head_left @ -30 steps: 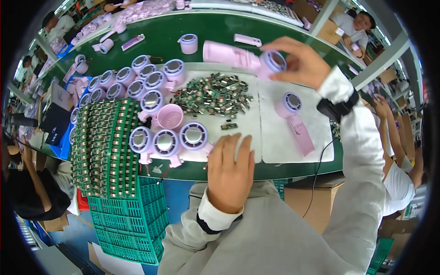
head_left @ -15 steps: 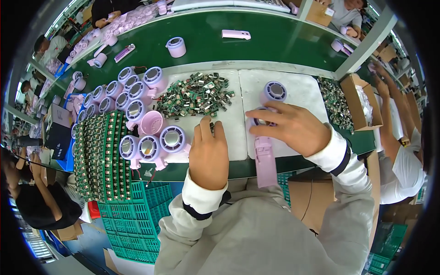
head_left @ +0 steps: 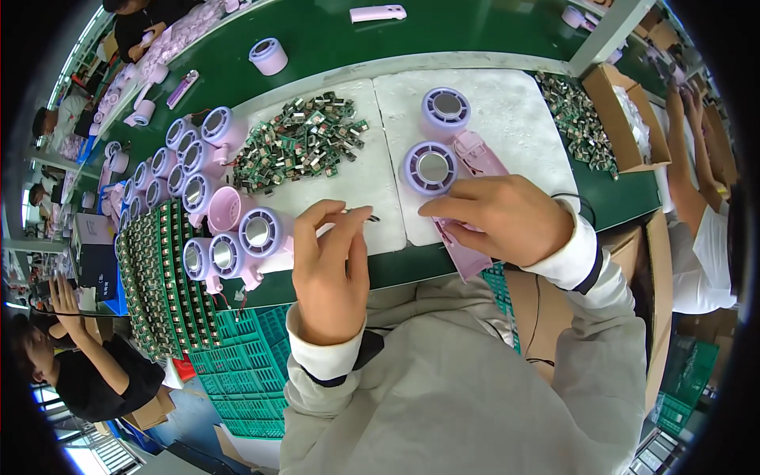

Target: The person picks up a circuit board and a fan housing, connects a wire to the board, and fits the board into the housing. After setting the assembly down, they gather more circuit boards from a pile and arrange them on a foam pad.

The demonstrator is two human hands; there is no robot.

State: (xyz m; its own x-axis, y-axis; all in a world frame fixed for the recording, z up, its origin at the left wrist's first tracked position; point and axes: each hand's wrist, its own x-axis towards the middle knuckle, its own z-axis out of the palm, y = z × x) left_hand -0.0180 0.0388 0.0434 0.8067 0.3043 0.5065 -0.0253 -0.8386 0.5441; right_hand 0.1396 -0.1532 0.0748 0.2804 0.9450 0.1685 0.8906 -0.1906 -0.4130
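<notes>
My right hand (head_left: 511, 218) is closed around the lilac handle (head_left: 465, 257) of a handheld fan, whose round head (head_left: 428, 168) lies face up on the white foam sheet. Just behind lies a second fan (head_left: 445, 111), its opened handle (head_left: 478, 153) slanting to the right with wires inside. To the left, my left hand (head_left: 328, 273) hovers over the foam with its fingers bent together. A small dark piece shows at their tips, too small to name. Beyond that hand is a heap of small green circuit boards (head_left: 297, 142).
Several lilac fan heads (head_left: 198, 190) crowd the left, beside stacked circuit-board panels (head_left: 162, 277). A cardboard box (head_left: 625, 119) and more small boards (head_left: 574, 123) sit at the right. A raised ledge (head_left: 443, 62) runs behind the foam. Co-workers sit on both sides.
My view has shifted. My right hand has moved from the fan's head down to its handle, which now tilts. My left hand has drawn back from beside the board heap, fingers more bent.
</notes>
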